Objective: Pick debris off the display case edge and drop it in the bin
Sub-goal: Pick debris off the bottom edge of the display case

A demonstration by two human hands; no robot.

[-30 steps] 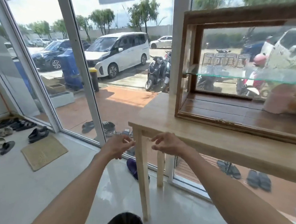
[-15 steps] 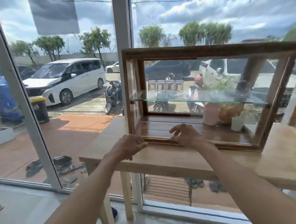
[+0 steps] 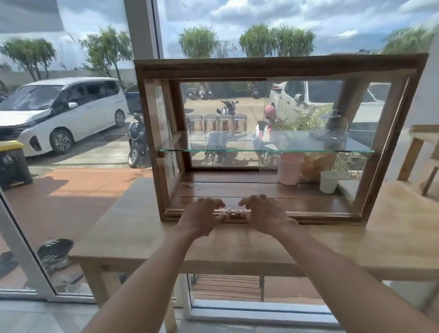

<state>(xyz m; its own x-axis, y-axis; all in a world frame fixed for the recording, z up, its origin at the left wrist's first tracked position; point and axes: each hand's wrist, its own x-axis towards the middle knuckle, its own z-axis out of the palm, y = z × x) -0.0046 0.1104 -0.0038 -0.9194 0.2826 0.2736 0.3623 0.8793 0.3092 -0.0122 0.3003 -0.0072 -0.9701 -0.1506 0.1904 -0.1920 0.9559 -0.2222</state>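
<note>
Arms: two bare arms reach forward from near me to the case.
Change: a moment ago the hands were out by the table corner, then at the case. Now both sit on its front bottom edge, so picking can start.
Left hand (image 3: 204, 218): palm down, fingers bent, not clearly holding anything. I cannot tell if a bit is pinched under it.
Right hand (image 3: 264, 212): the same, fingers curled over the edge, just beside the left one.
Debris (image 3: 233, 211): small pale lumps in a row on the edge, between the two hands, touching the wood.
Tabletop (image 3: 244, 245): light wood, smooth, a bit shiny.
Display case (image 3: 271, 66): dark wood frame, box shape, see-through sides.
Glass shelf (image 3: 264, 147): flat, clear, with a green edge.
Pink cup (image 3: 290, 168): round and smooth, on the case floor at the right.
White cup (image 3: 328, 182): smaller, just beside it.
Bin: not in view right now.
</note>
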